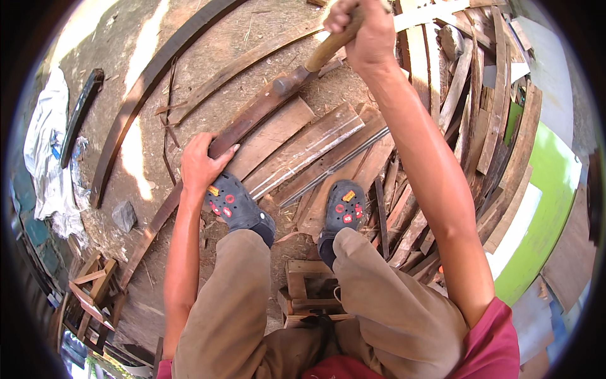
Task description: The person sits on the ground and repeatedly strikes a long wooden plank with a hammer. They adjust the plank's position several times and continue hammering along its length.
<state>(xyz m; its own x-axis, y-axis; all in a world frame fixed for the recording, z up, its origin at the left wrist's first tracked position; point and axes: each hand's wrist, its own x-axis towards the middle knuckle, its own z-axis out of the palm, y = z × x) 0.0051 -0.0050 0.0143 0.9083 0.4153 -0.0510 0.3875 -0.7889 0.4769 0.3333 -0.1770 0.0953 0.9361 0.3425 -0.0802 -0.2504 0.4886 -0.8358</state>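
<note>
My right hand (371, 39) is closed round the wooden handle of a hammer (331, 47), at the top of the view. The hammer's round head is over a dark reddish-brown wooden strip (252, 115); whether they touch I cannot tell. My left hand (205, 163) grips the near end of that strip, thumb on one side and fingers on the other. A narrow board (151, 235) runs on from beneath this hand toward the lower left. Beside the strip lie flat planks (274, 136), one with white streaks (315, 151).
My feet, in dark clogs (344, 205), are among the planks. A heap of wood offcuts (467, 107) lies right, beside a green panel (536, 202). A curved dark beam (136, 95), a stone (124, 216) and a white sack (50, 151) lie left. A wooden frame (309, 284) is between my legs.
</note>
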